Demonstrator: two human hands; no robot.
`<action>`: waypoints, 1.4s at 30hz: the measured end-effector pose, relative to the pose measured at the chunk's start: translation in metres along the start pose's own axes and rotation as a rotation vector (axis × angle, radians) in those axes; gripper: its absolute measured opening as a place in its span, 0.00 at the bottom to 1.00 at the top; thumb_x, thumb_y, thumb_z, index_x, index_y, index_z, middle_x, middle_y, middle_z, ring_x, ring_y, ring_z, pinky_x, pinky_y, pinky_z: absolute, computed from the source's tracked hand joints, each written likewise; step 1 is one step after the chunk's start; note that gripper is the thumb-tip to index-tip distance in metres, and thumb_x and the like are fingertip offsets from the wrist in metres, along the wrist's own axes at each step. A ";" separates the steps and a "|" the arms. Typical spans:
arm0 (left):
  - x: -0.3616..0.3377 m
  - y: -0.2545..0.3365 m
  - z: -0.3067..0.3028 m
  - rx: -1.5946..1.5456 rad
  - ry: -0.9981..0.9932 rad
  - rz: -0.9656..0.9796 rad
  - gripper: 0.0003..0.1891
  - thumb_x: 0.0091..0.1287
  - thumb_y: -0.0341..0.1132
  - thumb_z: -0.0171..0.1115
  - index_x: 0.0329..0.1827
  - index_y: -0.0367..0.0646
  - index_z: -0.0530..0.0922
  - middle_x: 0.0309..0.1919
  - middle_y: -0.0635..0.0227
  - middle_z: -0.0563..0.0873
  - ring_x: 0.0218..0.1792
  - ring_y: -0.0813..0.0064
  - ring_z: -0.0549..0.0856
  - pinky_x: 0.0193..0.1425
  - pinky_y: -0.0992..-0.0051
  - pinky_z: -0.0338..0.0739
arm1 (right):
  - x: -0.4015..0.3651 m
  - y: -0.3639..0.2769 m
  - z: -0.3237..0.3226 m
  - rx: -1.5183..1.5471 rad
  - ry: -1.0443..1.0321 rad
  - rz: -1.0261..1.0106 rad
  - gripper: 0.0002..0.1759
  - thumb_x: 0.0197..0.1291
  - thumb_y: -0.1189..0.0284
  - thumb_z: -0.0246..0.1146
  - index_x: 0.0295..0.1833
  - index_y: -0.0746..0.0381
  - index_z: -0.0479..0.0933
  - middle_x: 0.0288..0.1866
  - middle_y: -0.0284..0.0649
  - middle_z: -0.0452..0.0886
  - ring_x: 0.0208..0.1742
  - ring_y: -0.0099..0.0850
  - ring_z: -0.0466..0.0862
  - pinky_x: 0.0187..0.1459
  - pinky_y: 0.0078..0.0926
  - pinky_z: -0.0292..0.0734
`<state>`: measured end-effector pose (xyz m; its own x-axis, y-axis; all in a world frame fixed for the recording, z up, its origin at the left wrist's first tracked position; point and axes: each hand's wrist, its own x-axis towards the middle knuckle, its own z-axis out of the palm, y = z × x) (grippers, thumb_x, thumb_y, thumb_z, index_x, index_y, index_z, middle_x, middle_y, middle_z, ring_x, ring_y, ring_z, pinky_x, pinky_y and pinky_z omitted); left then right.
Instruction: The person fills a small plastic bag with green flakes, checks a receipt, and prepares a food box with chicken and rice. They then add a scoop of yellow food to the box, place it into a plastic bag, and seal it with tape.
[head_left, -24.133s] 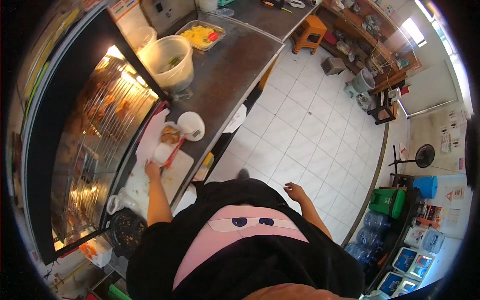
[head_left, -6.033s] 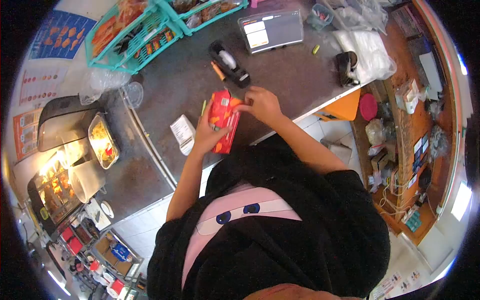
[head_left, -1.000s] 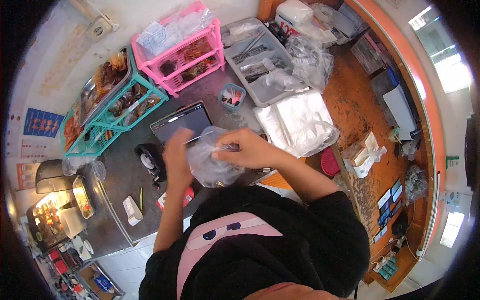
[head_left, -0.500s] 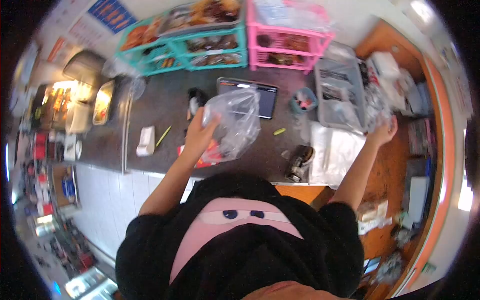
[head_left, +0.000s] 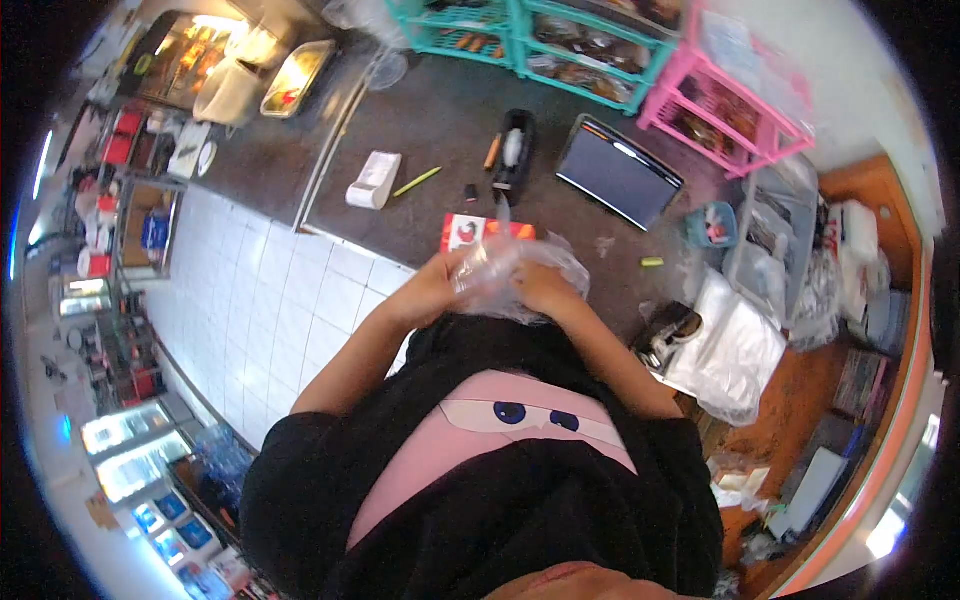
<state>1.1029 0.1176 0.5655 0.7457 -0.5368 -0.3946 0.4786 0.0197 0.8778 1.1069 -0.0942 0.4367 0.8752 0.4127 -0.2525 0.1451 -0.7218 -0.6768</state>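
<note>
Plastic bag [head_left: 484,276], one only, touches two hands [head_left: 428,292] [head_left: 545,288] beside one red box [head_left: 487,231].

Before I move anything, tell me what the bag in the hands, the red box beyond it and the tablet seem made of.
Bag: thin, glossy plastic film, most likely; it is see-through and crinkled. Red box: probably printed card, from its flat face and graphics; coating unclear. Tablet: perhaps glass-faced, though plastic is possible; the front looks dark, smooth and flat.
</note>
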 end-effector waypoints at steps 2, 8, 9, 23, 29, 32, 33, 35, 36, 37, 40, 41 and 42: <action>-0.032 0.005 -0.012 0.231 -0.003 0.032 0.25 0.64 0.25 0.68 0.66 0.42 0.76 0.51 0.72 0.85 0.48 0.83 0.83 0.52 0.77 0.79 | 0.010 -0.026 -0.039 0.154 -0.237 0.252 0.21 0.65 0.55 0.57 0.50 0.59 0.85 0.55 0.53 0.83 0.57 0.50 0.82 0.61 0.44 0.76; -0.098 0.019 -0.118 0.669 0.165 -0.081 0.13 0.63 0.31 0.73 0.47 0.40 0.81 0.41 0.70 0.87 0.45 0.81 0.83 0.50 0.76 0.77 | 0.049 -0.095 0.010 -0.107 -0.262 -0.311 0.22 0.67 0.58 0.58 0.62 0.57 0.78 0.67 0.49 0.76 0.66 0.46 0.77 0.68 0.43 0.66; -0.097 0.015 -0.139 0.658 0.177 -0.059 0.13 0.63 0.34 0.73 0.46 0.40 0.80 0.39 0.70 0.87 0.43 0.81 0.82 0.49 0.76 0.77 | 0.046 -0.112 0.018 -0.186 -0.284 -0.407 0.21 0.70 0.59 0.55 0.63 0.57 0.77 0.65 0.50 0.77 0.64 0.47 0.78 0.67 0.42 0.68; -0.025 -0.093 -0.303 0.598 0.729 0.155 0.14 0.61 0.32 0.68 0.49 0.38 0.82 0.40 0.53 0.89 0.44 0.57 0.88 0.50 0.66 0.80 | 0.105 -0.111 0.012 -0.145 0.284 -0.045 0.47 0.47 0.60 0.77 0.74 0.55 0.66 0.67 0.46 0.73 0.71 0.47 0.70 0.73 0.51 0.61; -0.030 -0.101 -0.324 0.308 0.567 -0.050 0.19 0.68 0.46 0.66 0.54 0.41 0.84 0.42 0.60 0.90 0.43 0.66 0.87 0.48 0.68 0.79 | 0.075 -0.068 0.036 -0.545 0.129 0.387 0.62 0.35 0.56 0.82 0.79 0.49 0.57 0.71 0.47 0.68 0.72 0.49 0.68 0.71 0.60 0.60; -0.041 -0.055 -0.316 0.137 0.460 -0.274 0.20 0.70 0.50 0.64 0.55 0.46 0.84 0.36 0.70 0.87 0.35 0.77 0.83 0.40 0.75 0.75 | 0.062 -0.075 0.003 -0.243 0.262 0.463 0.64 0.33 0.55 0.83 0.79 0.49 0.57 0.71 0.48 0.68 0.71 0.51 0.68 0.74 0.56 0.59; -0.041 -0.057 -0.320 0.077 0.405 -0.272 0.21 0.71 0.52 0.62 0.56 0.47 0.84 0.36 0.71 0.86 0.34 0.78 0.81 0.38 0.76 0.73 | 0.058 -0.087 -0.013 -0.152 0.301 0.390 0.62 0.36 0.58 0.83 0.78 0.54 0.58 0.70 0.47 0.70 0.71 0.45 0.71 0.73 0.50 0.62; -0.041 -0.066 -0.327 -0.041 0.294 -0.277 0.22 0.72 0.54 0.58 0.59 0.50 0.83 0.36 0.74 0.85 0.32 0.81 0.78 0.33 0.79 0.70 | 0.065 -0.139 -0.044 0.299 0.269 0.293 0.59 0.39 0.62 0.84 0.77 0.58 0.58 0.70 0.46 0.71 0.70 0.41 0.73 0.71 0.46 0.66; -0.041 -0.059 -0.321 -0.102 0.252 -0.269 0.23 0.73 0.55 0.56 0.60 0.50 0.82 0.38 0.73 0.85 0.32 0.81 0.78 0.32 0.79 0.69 | 0.073 -0.165 -0.049 0.523 0.255 0.240 0.58 0.40 0.64 0.84 0.76 0.60 0.59 0.70 0.46 0.71 0.69 0.39 0.74 0.70 0.44 0.68; -0.041 -0.044 -0.311 -0.162 0.210 -0.260 0.23 0.74 0.56 0.54 0.61 0.51 0.82 0.40 0.72 0.85 0.33 0.81 0.79 0.31 0.80 0.69 | 0.083 -0.189 -0.043 0.702 0.246 0.222 0.57 0.41 0.65 0.84 0.76 0.61 0.59 0.70 0.45 0.71 0.69 0.37 0.74 0.70 0.43 0.69; -0.031 -0.056 -0.304 -0.218 0.183 -0.296 0.25 0.76 0.57 0.50 0.65 0.52 0.79 0.46 0.72 0.85 0.37 0.81 0.81 0.33 0.76 0.73 | 0.131 -0.246 0.001 1.165 0.236 0.183 0.55 0.43 0.69 0.84 0.74 0.62 0.59 0.68 0.43 0.72 0.67 0.34 0.75 0.68 0.41 0.72; -0.028 -0.066 -0.306 -0.218 0.198 -0.313 0.26 0.76 0.57 0.48 0.67 0.53 0.78 0.47 0.72 0.85 0.39 0.80 0.81 0.34 0.75 0.75 | 0.151 -0.246 0.029 1.272 0.235 0.189 0.55 0.43 0.70 0.84 0.74 0.62 0.59 0.67 0.42 0.72 0.66 0.34 0.76 0.68 0.40 0.72; -0.026 -0.071 -0.310 -0.247 0.191 -0.300 0.25 0.77 0.57 0.48 0.68 0.54 0.77 0.50 0.72 0.85 0.44 0.79 0.81 0.40 0.71 0.75 | 0.176 -0.248 0.054 1.269 0.355 0.153 0.55 0.43 0.70 0.84 0.74 0.62 0.58 0.65 0.42 0.73 0.66 0.32 0.75 0.68 0.39 0.72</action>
<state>1.1929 0.3915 0.4295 0.6176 -0.3843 -0.6862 0.7667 0.0997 0.6342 1.1998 0.1881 0.5227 0.9444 0.0673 -0.3218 -0.3244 0.3485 -0.8794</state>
